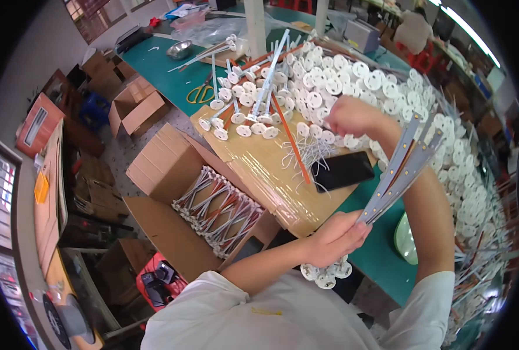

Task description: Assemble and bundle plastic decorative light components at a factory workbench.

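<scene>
My left hand (336,238) is closed around a bundle of flat grey strips (402,166) dotted with small yellow spots. White round ends (326,274) stick out below that fist, and the strips fan upward to the right. Farther away, my right hand (353,115) is curled at the edge of a big heap of white round pieces (382,81); what its fingers hold, if anything, is hidden. Just below it lie thin white ties (311,154) in a loose tangle, beside a black phone (345,171). More strips with round ends (253,111) lie to its left.
An open cardboard box (154,224) at the left holds rows of bundled strips (218,207). Yellow-handled scissors (201,93) and a metal bowl (179,50) rest on the green table (148,58). A green-rimmed dish (405,239) sits beneath my right arm. Another person (413,32) is far off.
</scene>
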{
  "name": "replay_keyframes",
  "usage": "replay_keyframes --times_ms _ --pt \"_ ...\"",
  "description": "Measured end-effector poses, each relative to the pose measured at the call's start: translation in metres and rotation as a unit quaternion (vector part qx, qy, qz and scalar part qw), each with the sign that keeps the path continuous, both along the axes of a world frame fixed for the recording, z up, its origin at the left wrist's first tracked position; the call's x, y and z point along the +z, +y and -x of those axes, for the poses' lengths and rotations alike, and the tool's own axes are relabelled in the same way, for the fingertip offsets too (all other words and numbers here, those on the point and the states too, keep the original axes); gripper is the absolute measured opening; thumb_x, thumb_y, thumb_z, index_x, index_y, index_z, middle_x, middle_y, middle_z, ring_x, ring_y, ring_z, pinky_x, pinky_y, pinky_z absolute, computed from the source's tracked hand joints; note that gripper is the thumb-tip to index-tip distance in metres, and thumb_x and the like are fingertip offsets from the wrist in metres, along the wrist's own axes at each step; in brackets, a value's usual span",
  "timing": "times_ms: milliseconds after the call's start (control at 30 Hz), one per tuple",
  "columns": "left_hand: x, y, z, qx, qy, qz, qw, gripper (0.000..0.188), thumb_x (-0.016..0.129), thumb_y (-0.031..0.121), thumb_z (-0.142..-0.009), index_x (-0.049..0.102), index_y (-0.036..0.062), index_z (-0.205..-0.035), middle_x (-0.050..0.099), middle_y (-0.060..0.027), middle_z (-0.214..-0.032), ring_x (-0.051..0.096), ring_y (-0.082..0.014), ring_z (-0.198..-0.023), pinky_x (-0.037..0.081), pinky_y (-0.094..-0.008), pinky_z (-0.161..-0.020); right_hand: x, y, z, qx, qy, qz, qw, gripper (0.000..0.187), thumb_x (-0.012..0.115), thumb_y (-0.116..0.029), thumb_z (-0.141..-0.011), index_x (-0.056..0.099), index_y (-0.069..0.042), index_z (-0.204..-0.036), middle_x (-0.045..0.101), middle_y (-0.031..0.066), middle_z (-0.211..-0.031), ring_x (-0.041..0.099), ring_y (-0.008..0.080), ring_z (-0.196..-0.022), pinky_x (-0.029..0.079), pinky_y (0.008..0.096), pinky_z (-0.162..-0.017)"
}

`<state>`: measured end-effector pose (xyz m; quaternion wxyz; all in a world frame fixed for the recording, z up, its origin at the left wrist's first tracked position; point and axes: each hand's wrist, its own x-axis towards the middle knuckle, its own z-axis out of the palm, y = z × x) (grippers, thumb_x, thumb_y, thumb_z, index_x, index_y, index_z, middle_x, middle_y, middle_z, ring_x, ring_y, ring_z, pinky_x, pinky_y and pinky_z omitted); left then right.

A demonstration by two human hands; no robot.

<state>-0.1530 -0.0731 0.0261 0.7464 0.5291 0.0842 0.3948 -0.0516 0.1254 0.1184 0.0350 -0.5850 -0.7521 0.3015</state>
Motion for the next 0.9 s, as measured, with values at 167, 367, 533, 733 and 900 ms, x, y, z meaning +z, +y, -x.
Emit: replay_keyframes --times_ms 167,367,533,733,900 --pt "-0.012 -0.008 -0.017 -0.010 0.026 0.003 1.000 0.038 0.034 0.038 -0.102 0.044 0.0031 -0.092 0.038 0.0008 -0.063 0.034 -0.0065 -0.049 0.030 -0.0222 -0.044 -0.017 -0.007 -0.033 0.018 0.013 -0.213 0.977 0.029 0.056 -0.023 -0.086 0.066 0.002 -0.075 0.058 0.0085 -0.053 0.060 0.0216 -0.051 0.047 0.0349 -0.055" --pt "-0.014 -0.005 -0.010 -0.031 -0.048 0.145 0.988 0.045 0.036 0.045 -0.101 0.038 0.0057 -0.123 0.036 0.0009 -0.061 0.034 -0.0057 -0.049 0.029 -0.0212 -0.044 -0.017 -0.122 -0.093 0.009 0.170 -0.355 0.919 0.015 0.060 -0.011 -0.088 0.064 0.002 -0.080 0.060 0.0107 -0.064 0.057 0.0193 -0.054 0.043 0.0302 -0.052" --pt "-0.005 0.012 -0.018 -0.200 -0.156 0.247 0.935 0.070 0.033 0.052 -0.099 0.000 0.0206 -0.151 0.035 0.0017 -0.055 0.032 -0.0074 -0.040 0.030 -0.0240 -0.042 -0.001 -0.201 -0.112 -0.086 0.170 -0.359 0.914 0.005 0.064 -0.003 -0.084 0.062 0.001 -0.081 0.057 0.0092 -0.061 0.056 0.0181 -0.053 0.040 0.0267 -0.050" --pt "-0.003 0.009 -0.041 -0.263 -0.187 0.231 0.918 0.073 0.031 0.052 -0.099 -0.011 0.0228 -0.150 0.035 0.0015 -0.053 0.032 -0.0076 -0.038 0.028 -0.0250 -0.040 -0.011 -0.225 -0.123 0.018 0.080 -0.426 0.901 0.012 0.070 -0.002 -0.074 0.058 -0.003 -0.076 0.050 0.0090 -0.061 0.053 0.0251 -0.056 0.039 0.0366 -0.048" --pt "-0.002 0.002 -0.046 -0.298 -0.177 0.230 0.909 0.057 0.032 0.046 -0.101 0.010 0.0239 -0.148 0.038 -0.0017 -0.056 0.034 -0.0094 -0.040 0.031 -0.0256 -0.044 0.006 -0.222 -0.140 0.068 -0.117 -0.439 0.888 0.012 0.065 -0.008 -0.074 0.054 -0.005 -0.073 0.045 0.0060 -0.060 0.053 0.0227 -0.055 0.041 0.0361 -0.047"
